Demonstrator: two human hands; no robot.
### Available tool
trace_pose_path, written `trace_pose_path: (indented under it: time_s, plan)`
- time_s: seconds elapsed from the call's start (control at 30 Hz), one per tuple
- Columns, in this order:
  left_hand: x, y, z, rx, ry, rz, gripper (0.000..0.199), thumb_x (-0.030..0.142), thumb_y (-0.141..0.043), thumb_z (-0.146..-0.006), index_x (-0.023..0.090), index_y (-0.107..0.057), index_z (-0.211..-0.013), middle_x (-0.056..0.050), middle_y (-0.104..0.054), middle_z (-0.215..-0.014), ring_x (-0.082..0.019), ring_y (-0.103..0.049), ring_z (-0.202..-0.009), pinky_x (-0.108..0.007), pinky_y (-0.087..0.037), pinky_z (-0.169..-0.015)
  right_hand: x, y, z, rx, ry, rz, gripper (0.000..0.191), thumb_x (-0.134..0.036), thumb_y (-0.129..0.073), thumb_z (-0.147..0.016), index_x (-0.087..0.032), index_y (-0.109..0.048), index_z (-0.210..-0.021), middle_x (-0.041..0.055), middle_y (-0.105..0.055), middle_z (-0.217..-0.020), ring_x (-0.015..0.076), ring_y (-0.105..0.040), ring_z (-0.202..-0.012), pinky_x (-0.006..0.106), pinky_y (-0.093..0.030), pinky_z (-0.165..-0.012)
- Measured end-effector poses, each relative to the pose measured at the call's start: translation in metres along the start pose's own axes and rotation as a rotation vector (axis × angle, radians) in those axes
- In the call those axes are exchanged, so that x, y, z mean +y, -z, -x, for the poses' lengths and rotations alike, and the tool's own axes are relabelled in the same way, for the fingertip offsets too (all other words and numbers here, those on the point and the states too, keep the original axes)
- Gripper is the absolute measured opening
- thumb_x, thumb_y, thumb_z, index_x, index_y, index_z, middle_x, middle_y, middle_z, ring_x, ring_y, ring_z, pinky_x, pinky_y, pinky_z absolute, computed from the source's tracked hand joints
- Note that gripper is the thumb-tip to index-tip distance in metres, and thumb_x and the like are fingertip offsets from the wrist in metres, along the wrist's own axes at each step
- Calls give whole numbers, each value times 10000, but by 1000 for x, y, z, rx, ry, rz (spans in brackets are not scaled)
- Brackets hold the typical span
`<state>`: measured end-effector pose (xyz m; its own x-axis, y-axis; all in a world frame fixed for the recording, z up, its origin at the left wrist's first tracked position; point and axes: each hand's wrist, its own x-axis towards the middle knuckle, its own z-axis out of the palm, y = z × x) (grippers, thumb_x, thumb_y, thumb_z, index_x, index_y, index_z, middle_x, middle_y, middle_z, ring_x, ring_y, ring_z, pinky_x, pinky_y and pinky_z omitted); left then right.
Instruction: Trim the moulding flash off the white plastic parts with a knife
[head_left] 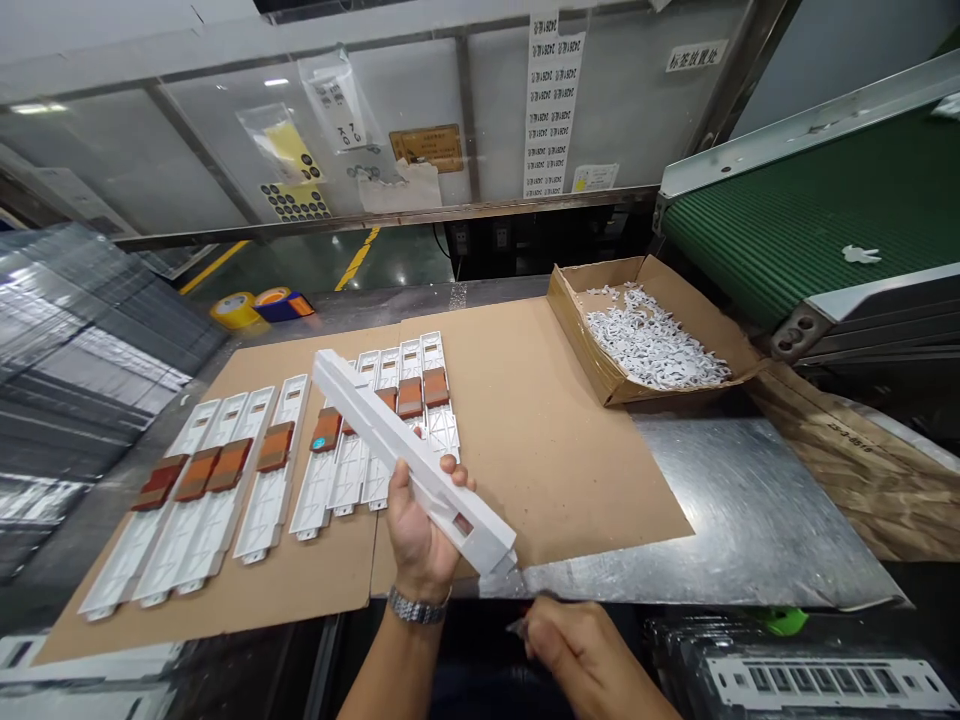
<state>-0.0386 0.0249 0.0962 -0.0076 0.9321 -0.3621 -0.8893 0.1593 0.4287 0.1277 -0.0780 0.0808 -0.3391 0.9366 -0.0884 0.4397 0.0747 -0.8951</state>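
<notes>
My left hand (424, 535), a metal-band watch on its wrist, is closed round a long white plastic strip (397, 440). The strip is tilted, its near end at the lower right, with a small rectangular window close to that end. Low in the view, just below the strip's near end, is my right hand (574, 645). Its fingers are closed on a small tool with a metal tip (517, 627); most of the tool is hidden. Beyond my left hand, several similar white strips (262, 510) lie in rows, with brown blocks (275, 447) across them.
Cardboard sheets (525, 400) cover part of the metal table (720, 520). A cardboard box (600, 370) of small white pieces stands at right, near a green conveyor (810, 220). Tape rolls (236, 310) sit at the back left. Trays with slotted white panels (832, 682) are at lower right.
</notes>
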Motion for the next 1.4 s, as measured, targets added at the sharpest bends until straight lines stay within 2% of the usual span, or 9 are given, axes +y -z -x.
trace_pose_path:
  time_s: [0.03,0.1,0.2,0.33,0.5,0.77,1.0,1.17,1.4]
  plan:
    - [1,1,2,-7,-14,-22,260,308,-562,-793,200,-597,-1027,-38,-635,-833,-170,-632,-751,-354,-554,-717,3,2,2,49,-4,-38,417,-416,-281,-972,-216,-608,-808,-4,-582,-678,129,-555,-633,224,-427,-583]
    - [2,0,8,-36,-64,-121,445,197,-620,-723,256,-531,-1155,-60,-636,-1018,-245,-623,-953,-452,-525,-820,8,7,5,180,3,-51,344,-381,-316,-969,-231,-606,-1078,47,-638,-909,161,-606,-833,248,-486,-693]
    - [1,-4,18,-69,-173,-336,747,159,-672,-714,421,-315,-1315,-29,-606,-1111,-249,-598,-1039,-441,-508,-848,10,14,5,298,59,-4,343,-306,-352,-964,-241,-506,-1264,79,-601,-1055,168,-592,-957,260,-503,-778]
    - [-6,-9,24,-23,-286,-512,829,254,-695,-748,453,-164,-1354,-4,-605,-1028,-176,-626,-935,-338,-516,-807,7,11,0,421,143,121,321,-222,-401,-947,-229,-496,-1254,53,-585,-923,136,-610,-799,217,-507,-694]
    - [-11,-11,24,40,-382,-558,811,258,-705,-738,436,-189,-1338,-14,-544,-1139,-126,-606,-882,-269,-513,-762,12,-1,-6,544,240,374,297,-184,-437,-930,-169,-502,-1219,80,-628,-918,172,-630,-807,248,-511,-691]
    - [-10,-12,26,76,-403,-649,808,286,-718,-722,409,-198,-1327,-39,-513,-1177,-134,-600,-841,-301,-521,-750,9,-2,-14,583,256,462,274,-198,-411,-937,-129,-532,-1174,95,-651,-874,186,-649,-754,262,-520,-635]
    - [-12,-10,24,90,-419,-668,799,279,-731,-707,396,-221,-1311,-7,-537,-1023,-149,-597,-836,-301,-530,-717,10,-2,-16,596,263,504,275,-197,-408,-938,-112,-535,-1167,103,-652,-850,192,-648,-732,268,-524,-620]
    - [-11,-11,25,102,-380,-679,802,293,-716,-723,401,-194,-1322,-32,-527,-1108,-144,-599,-845,-276,-527,-694,11,0,-14,589,258,537,271,-186,-412,-936,-102,-535,-1162,97,-645,-824,185,-641,-706,268,-521,-613]
    - [-13,-16,26,116,-401,-657,739,276,-731,-704,379,-269,-1271,-29,-522,-1139,-135,-595,-836,-277,-525,-709,14,-1,-12,599,257,595,292,-205,-427,-935,-106,-532,-1189,92,-648,-800,187,-644,-695,265,-524,-625]
